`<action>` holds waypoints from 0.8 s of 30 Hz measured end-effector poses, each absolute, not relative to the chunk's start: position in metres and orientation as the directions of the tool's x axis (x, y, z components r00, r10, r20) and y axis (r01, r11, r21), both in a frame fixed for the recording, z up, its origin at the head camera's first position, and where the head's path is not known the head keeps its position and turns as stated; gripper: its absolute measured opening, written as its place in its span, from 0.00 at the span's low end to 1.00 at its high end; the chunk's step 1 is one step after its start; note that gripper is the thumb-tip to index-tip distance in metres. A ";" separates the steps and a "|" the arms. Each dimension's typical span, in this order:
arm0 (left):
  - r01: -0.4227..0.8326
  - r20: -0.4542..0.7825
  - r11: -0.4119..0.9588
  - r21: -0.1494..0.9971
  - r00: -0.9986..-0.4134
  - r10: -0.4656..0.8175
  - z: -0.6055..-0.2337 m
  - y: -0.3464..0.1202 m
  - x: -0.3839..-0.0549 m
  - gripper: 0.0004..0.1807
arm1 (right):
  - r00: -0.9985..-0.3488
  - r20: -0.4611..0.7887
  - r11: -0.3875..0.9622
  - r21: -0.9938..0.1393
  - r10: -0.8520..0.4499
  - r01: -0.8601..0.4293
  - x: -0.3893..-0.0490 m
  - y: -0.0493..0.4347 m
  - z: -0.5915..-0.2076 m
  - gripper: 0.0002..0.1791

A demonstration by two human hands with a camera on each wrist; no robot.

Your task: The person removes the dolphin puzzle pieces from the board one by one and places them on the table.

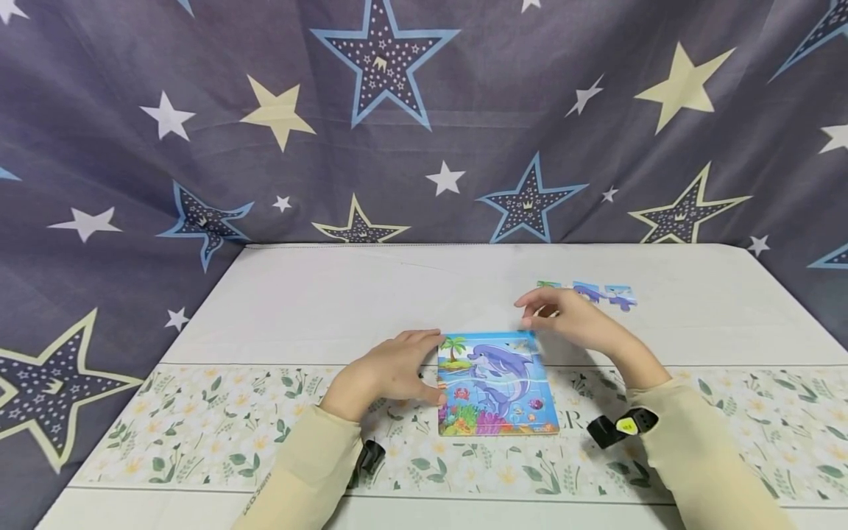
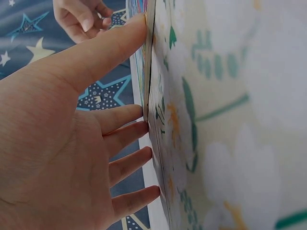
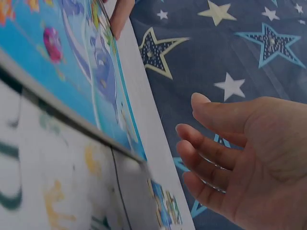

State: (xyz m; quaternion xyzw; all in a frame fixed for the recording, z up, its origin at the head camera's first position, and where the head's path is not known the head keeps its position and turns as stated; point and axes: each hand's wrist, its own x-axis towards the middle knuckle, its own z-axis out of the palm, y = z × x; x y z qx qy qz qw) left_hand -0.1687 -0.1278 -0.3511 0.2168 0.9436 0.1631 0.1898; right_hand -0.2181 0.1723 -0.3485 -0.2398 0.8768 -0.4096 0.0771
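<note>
A square dolphin jigsaw puzzle (image 1: 497,383) lies flat on the table, showing two dolphins, a palm tree and coral. At its left side is my left hand (image 1: 397,366), fingers spread and fairly straight. In the left wrist view, the thumb (image 2: 112,45) and fingertips reach the edge of the puzzle's board (image 2: 149,62). Above the upper right corner hovers my right hand (image 1: 570,316), its fingers loosely bent. Nothing shows between that hand's thumb and fingers (image 3: 206,148) in the right wrist view.
Loose dolphin puzzle pieces (image 1: 620,296) lie behind the right hand, one partly covered by it. A floral strip (image 1: 265,427) crosses the white table (image 1: 371,294). A star-patterned curtain (image 1: 424,147) hangs along the table's back edge. Each wrist wears a black strap.
</note>
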 end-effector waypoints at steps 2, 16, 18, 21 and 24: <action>0.350 -0.286 0.851 0.391 -0.833 0.474 -0.351 -0.128 -0.169 0.52 | -0.855 0.070 0.547 -0.741 -0.513 -0.389 -0.217 0.168 -0.349 0.16; 0.344 -0.283 0.854 0.391 -0.838 0.467 -0.352 -0.128 -0.169 0.52 | -0.770 -0.020 0.524 -0.744 -0.637 -0.415 -0.204 0.143 -0.349 0.13; 0.343 -0.282 0.854 0.392 -0.839 0.466 -0.352 -0.128 -0.169 0.52 | -0.766 -0.036 0.532 -0.740 -0.642 -0.411 -0.202 0.139 -0.349 0.13; 0.340 -0.283 0.853 0.395 -0.839 0.465 -0.352 -0.128 -0.169 0.52 | -0.763 -0.059 0.551 -0.728 -0.643 -0.408 -0.199 0.136 -0.349 0.12; 0.341 -0.285 0.852 0.397 -0.837 0.468 -0.351 -0.128 -0.169 0.51 | -0.762 -0.076 0.567 -0.716 -0.644 -0.408 -0.198 0.133 -0.350 0.12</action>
